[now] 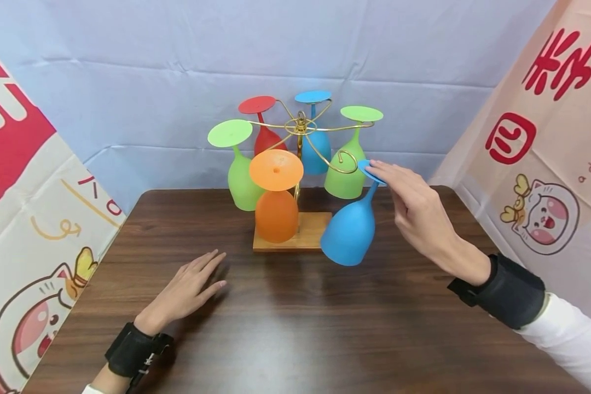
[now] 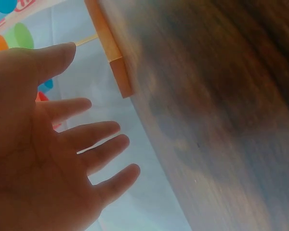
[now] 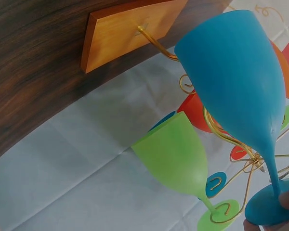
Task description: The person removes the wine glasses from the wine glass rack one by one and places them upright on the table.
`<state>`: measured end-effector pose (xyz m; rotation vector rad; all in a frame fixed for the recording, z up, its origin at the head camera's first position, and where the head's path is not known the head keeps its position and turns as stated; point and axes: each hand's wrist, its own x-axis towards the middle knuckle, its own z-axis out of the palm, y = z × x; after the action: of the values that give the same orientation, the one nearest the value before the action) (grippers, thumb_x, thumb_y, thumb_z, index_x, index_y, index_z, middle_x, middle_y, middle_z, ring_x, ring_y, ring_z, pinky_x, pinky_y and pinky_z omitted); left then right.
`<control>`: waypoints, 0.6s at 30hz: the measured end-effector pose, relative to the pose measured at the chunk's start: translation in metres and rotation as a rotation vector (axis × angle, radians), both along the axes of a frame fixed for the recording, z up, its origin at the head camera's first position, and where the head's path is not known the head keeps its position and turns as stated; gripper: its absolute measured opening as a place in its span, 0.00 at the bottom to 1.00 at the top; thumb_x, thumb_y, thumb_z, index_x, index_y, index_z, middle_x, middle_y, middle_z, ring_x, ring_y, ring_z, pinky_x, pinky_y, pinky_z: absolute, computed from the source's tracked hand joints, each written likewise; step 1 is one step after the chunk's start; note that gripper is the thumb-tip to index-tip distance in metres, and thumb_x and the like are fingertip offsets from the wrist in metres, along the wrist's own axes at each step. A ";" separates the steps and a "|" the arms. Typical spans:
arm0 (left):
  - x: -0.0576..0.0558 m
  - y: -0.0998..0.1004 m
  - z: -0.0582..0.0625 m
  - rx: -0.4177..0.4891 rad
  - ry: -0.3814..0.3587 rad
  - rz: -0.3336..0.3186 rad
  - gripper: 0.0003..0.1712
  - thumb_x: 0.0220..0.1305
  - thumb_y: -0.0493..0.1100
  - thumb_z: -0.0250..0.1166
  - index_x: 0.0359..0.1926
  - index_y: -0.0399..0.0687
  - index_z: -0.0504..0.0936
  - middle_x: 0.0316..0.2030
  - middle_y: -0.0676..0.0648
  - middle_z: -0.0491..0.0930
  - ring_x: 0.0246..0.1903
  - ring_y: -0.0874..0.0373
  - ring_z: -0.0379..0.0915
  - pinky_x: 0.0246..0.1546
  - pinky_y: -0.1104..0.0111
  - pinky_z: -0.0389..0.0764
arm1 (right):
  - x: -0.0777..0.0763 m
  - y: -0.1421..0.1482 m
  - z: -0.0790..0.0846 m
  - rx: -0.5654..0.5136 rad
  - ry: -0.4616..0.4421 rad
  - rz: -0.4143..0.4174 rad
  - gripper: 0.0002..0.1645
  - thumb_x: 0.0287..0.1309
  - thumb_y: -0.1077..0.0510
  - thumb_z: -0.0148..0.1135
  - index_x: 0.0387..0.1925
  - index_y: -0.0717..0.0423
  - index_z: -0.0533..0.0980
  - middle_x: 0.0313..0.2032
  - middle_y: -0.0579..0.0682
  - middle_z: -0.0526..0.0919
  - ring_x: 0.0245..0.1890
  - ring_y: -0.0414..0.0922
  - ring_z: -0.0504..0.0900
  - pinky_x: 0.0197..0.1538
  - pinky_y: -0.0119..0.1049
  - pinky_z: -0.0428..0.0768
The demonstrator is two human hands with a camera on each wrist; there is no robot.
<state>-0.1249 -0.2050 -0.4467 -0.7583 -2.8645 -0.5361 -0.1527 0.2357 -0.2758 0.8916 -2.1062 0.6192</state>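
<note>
My right hand (image 1: 421, 208) pinches the foot of a blue goblet (image 1: 351, 230), which hangs upside down and tilted at the front right of a gold wire rack (image 1: 301, 126). The goblet's foot is beside the curled end of one rack arm; in the right wrist view the blue goblet (image 3: 236, 77) fills the upper right, its foot between the fingers. An orange goblet (image 1: 277, 216), two green goblets (image 1: 346, 172), a red goblet (image 1: 270, 139) and another blue goblet (image 1: 317, 150) hang by their feet from other arms. Over the table at left, my left hand (image 1: 189, 287) is spread and holds nothing.
The rack's wooden base (image 1: 312, 227) stands toward the back of the dark wood table (image 1: 285, 339). Behind it hangs a pale blue cloth (image 1: 177, 82). Printed cloth panels (image 1: 537, 164) line both sides.
</note>
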 end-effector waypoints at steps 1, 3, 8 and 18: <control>0.000 0.000 0.000 0.000 -0.002 0.000 0.36 0.74 0.50 0.63 0.75 0.40 0.65 0.72 0.31 0.66 0.71 0.34 0.65 0.66 0.36 0.69 | 0.000 0.000 -0.001 -0.002 -0.001 -0.004 0.32 0.62 0.82 0.52 0.65 0.62 0.76 0.62 0.58 0.82 0.63 0.58 0.80 0.74 0.40 0.70; 0.000 0.000 -0.001 -0.005 -0.008 0.000 0.36 0.74 0.51 0.63 0.75 0.40 0.65 0.72 0.31 0.66 0.71 0.34 0.65 0.66 0.36 0.69 | 0.000 0.001 -0.003 -0.008 -0.003 -0.013 0.32 0.62 0.82 0.53 0.64 0.61 0.77 0.61 0.58 0.83 0.63 0.58 0.81 0.73 0.41 0.71; 0.001 -0.002 -0.002 -0.016 -0.014 0.000 0.36 0.74 0.51 0.62 0.75 0.41 0.65 0.73 0.31 0.66 0.71 0.34 0.64 0.66 0.36 0.68 | -0.001 0.001 -0.008 -0.024 -0.011 -0.035 0.31 0.63 0.81 0.53 0.63 0.59 0.78 0.60 0.56 0.84 0.61 0.56 0.82 0.68 0.45 0.76; 0.002 -0.005 -0.002 -0.024 -0.011 -0.001 0.36 0.74 0.52 0.62 0.75 0.40 0.65 0.73 0.31 0.66 0.71 0.34 0.64 0.66 0.36 0.68 | -0.011 0.006 -0.020 -0.058 -0.100 -0.045 0.30 0.64 0.81 0.51 0.62 0.59 0.79 0.56 0.59 0.86 0.43 0.47 0.81 0.45 0.17 0.64</control>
<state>-0.1232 -0.2100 -0.4485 -0.7628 -2.8856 -0.5083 -0.1635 0.2421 -0.2958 0.7933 -2.1790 0.7110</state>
